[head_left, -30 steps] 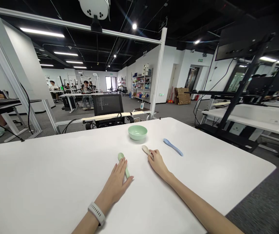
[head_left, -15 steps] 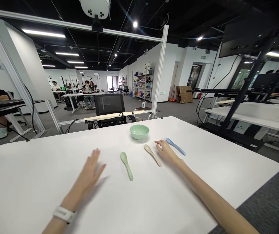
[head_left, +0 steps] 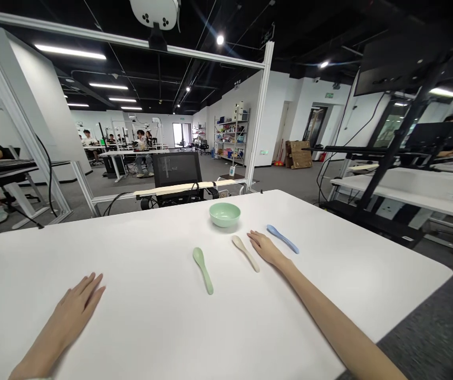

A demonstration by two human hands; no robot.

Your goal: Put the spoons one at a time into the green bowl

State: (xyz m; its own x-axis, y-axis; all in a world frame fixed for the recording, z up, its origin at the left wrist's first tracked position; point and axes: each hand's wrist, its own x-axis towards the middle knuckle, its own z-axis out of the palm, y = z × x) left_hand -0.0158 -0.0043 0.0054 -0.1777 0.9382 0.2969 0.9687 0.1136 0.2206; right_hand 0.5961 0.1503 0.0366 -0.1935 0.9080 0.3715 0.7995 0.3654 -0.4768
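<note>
My left hand lies flat on the left side of the white table, fingers stretched out and nothing in them. Between the beige spoon and the blue spoon rests my right hand, palm down, fingers extended, holding neither. A green spoon lies farther left, nearer to me. Behind the spoons stands an upright light green bowl; no contents show in it. All three spoons have their bowl ends pointing away from me.
A metal frame rises behind the table's far edge, with a black office chair beyond it. At the right is a dark stand beside another white table. Several people sit at desks in the background.
My left hand has moved left and toward me, down onto the tabletop. My right hand has stayed between the spoons, its fingers now lying flatter. Spoons and bowl have not been moved.
</note>
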